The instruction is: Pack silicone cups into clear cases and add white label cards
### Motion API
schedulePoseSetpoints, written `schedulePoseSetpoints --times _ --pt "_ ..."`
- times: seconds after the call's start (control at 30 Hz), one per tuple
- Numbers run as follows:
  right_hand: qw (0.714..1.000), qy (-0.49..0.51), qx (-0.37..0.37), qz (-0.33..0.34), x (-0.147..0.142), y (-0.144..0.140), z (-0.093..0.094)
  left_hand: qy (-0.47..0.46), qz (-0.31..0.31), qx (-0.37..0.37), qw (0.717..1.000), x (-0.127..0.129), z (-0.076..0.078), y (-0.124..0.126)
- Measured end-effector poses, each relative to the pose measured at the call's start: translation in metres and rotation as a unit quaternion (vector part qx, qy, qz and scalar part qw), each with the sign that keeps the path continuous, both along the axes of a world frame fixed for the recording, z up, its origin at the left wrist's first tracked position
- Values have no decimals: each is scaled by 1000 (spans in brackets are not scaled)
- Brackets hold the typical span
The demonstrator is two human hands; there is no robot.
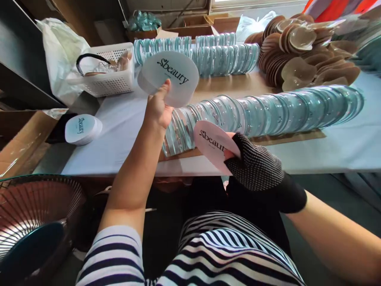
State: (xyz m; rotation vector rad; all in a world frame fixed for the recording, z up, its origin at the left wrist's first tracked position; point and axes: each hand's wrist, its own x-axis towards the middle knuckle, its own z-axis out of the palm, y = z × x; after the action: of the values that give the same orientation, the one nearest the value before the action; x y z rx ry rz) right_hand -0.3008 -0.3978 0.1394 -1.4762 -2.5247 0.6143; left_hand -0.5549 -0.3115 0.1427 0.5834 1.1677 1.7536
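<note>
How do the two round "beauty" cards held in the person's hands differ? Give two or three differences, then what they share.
The left hand, bare, holds a pale grey card raised above the table; the right hand, gloved, holds a pink card lower, nearer the body. The grey card looks larger. Both are round and printed "beauty".

A white-covered work table [125,119] carries rows of clear round plastic cases [268,113] on brown cardboard sheets [291,137], a white perforated basket [110,75], a stack of white round printed cards [82,129], and a heap of beige heart-shaped pads [300,59].

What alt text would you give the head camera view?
A left hand holds up a stack of round "beauty" cards while the gloved right hand holds one pink card, above rows of clear round cases on a table.
</note>
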Motion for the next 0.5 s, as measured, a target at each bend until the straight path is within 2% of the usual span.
schedulePoseSetpoints --times 0.13,0.23,0.37,0.5 --pt "999 -9 35 15 -50 27 -11 -3 -16 12 1000 1 -5 2" --pt "998 -32 47 40 -73 43 -10 -19 -9 3 1000 1 -3 1" --pt "997 -43 63 4 -67 41 -6 -42 3 -7 999 1 -3 0" --pt "998 -5 55 4 -63 50 -10 -37 0 -18 999 -3 -7 3"
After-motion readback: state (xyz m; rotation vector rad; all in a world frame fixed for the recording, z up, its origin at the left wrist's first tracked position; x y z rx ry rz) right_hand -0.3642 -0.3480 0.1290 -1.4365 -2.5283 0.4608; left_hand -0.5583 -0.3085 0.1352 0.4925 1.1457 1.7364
